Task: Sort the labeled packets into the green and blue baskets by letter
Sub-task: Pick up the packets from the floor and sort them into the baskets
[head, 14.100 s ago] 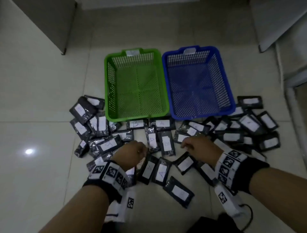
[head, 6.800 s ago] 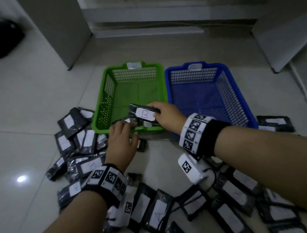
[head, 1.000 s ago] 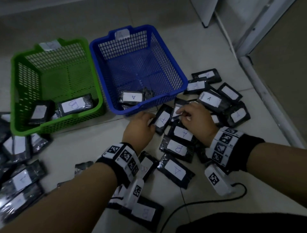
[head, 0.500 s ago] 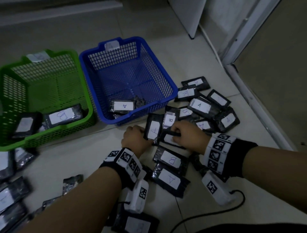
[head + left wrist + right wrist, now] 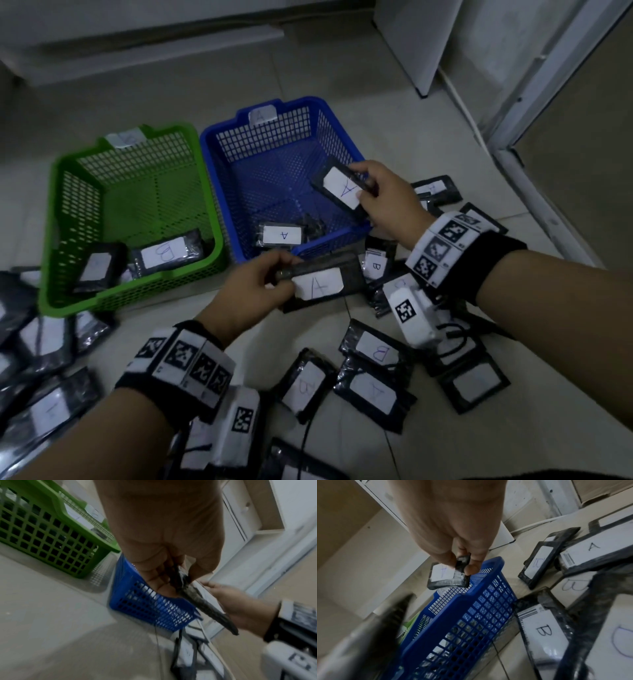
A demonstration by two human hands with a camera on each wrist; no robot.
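Now both hands (image 5: 253, 287) hold lifted packets (image 5: 342, 189).

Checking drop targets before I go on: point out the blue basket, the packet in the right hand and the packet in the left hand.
blue basket (image 5: 219, 161): head view, left rim.
right-hand packet (image 5: 342, 188): head view, white label marked A.
left-hand packet (image 5: 320, 286): head view, white label marked A.

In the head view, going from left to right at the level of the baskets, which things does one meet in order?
green basket → packet marked B inside it → blue basket → packet marked A gripped by the right hand.
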